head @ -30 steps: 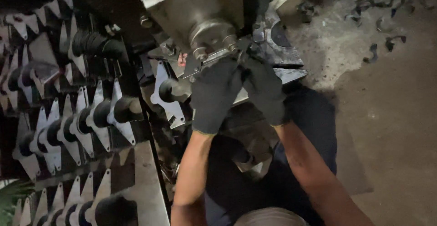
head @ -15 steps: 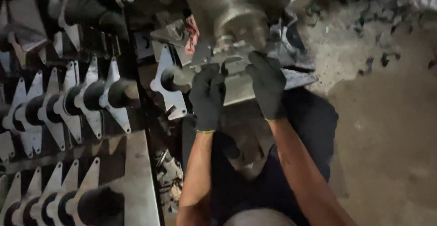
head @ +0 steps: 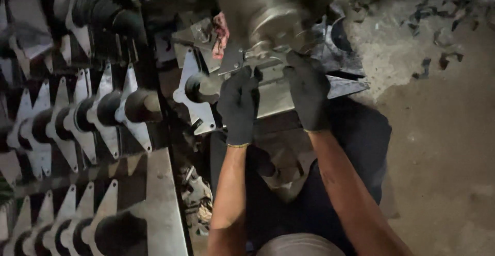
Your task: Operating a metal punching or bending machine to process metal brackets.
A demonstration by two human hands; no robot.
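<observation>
Both hands wear dark gloves. The left hand [head: 238,106] curls shut around the near edge of a flat metal plate [head: 278,93], just beside a black-capped part [head: 198,88]. The right hand [head: 308,93] grips the plate's far side, fingers closed. The plate sits under the machine's round spindle [head: 273,26]. Racks of similar parts [head: 98,111] stand left.

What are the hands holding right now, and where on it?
Both gloved hands grip a flat metal plate at the machine: the left hand near its left end, the right hand on its upper edge further right.
</observation>
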